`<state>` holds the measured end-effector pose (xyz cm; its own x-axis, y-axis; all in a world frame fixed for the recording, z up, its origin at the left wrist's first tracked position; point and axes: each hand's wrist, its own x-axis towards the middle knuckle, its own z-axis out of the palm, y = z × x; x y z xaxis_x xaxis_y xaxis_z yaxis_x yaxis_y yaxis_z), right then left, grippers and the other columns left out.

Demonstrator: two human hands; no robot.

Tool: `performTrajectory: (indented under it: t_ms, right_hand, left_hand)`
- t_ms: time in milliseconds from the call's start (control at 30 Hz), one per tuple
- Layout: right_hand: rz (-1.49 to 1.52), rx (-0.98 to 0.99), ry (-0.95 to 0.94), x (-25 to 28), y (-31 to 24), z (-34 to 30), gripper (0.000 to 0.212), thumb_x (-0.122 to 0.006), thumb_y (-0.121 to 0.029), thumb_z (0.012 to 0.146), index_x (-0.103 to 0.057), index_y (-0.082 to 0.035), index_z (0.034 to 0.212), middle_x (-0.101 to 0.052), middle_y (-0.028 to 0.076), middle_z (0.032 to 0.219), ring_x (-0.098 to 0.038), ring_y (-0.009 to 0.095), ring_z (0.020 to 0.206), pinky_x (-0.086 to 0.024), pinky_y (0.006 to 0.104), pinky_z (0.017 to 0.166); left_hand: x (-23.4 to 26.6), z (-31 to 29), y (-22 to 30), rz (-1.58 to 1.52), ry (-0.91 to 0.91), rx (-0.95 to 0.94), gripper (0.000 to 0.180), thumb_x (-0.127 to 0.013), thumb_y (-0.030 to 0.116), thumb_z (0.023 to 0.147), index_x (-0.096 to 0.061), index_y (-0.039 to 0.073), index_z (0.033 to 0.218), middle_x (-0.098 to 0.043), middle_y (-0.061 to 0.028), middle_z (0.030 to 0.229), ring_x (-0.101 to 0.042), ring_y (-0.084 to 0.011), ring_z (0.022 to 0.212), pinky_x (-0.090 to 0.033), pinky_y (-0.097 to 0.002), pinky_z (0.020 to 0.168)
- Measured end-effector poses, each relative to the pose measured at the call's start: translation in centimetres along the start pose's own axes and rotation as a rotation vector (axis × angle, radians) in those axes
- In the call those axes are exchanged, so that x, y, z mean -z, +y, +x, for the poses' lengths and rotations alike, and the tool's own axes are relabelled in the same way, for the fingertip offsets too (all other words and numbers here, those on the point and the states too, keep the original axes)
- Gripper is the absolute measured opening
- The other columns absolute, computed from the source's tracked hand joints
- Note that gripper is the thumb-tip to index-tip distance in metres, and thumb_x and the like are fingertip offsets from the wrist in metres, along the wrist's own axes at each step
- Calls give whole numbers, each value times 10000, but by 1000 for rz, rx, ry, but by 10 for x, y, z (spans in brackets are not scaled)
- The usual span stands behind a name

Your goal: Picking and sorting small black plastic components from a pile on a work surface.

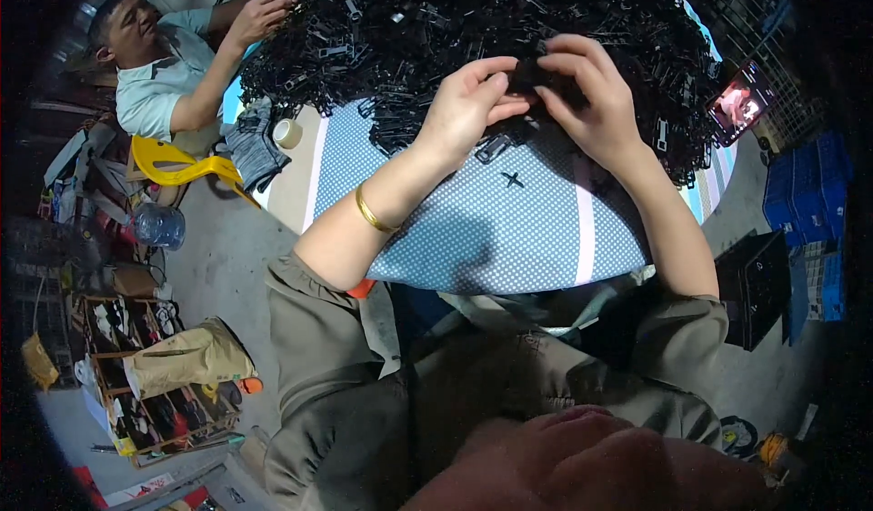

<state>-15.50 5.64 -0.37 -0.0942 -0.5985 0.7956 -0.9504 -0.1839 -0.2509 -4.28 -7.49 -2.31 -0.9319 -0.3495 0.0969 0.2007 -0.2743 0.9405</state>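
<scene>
My left hand (462, 104) and my right hand (596, 93) meet over the near edge of a large heap of black plastic parts (409, 29). Between their fingertips is a small black plastic part (525, 76), pinched from both sides; its outline blends into the dark heap behind. A gold bangle (366, 209) circles my left wrist. Just below my hands, a loose black part with a pale oblong frame (494, 148) lies on the patterned tablecloth (436, 238). Closer to me is a tiny black cross-shaped piece (512, 179).
Across the table at the left, another person's hands (265, 13) work by the heap. A phone (738, 104) stands at the right edge. A pale roll (286, 133) and grey cloth (259, 147) lie left, near a yellow chair (173, 161). Blue crates (807, 188) stand right.
</scene>
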Motion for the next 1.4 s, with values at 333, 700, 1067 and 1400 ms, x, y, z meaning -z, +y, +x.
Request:
performTrajectory:
  t_ms: [333, 700, 1067, 1400]
  right_hand:
    - [-255, 199, -136, 8, 2, -6, 353, -651, 2, 611, -591, -59, 953, -609, 51, 980, -570, 202, 874, -415, 327, 778]
    - [-259, 205, -82, -3, -14, -8, 444, -648, 10, 582, -579, -69, 1013, -606, 58, 915, -562, 207, 820, -425, 327, 721]
    - [525, -642, -303, 20, 0, -2, 301, -680, -116, 730, -616, 9, 996, -636, 73, 865, -600, 120, 783, -484, 240, 708]
    - [729, -627, -208, 48, 38, 3, 276, -570, -214, 836, -608, 6, 999, -640, 81, 892, -593, 127, 813, -458, 232, 756]
  left_hand:
    - [-7, -6, 6, 140, 85, 42, 320, -366, 106, 922, -416, -47, 1199, -561, -135, 1022, -597, -156, 856, -506, -244, 802]
    - [-1, -6, -2, 317, 41, -63, 368, -519, 70, 850, -436, -46, 1189, -573, -117, 1032, -584, -144, 876, -498, -250, 773]
    - [-4, -10, 11, 118, -147, -56, 404, -536, 78, 844, -418, -30, 1215, -596, -83, 972, -597, -137, 833, -501, -246, 777]
    - [-37, -35, -1, 150, -381, -76, 312, -488, 58, 847, -429, 1, 1149, -539, -118, 1000, -565, -168, 899, -488, -272, 767]
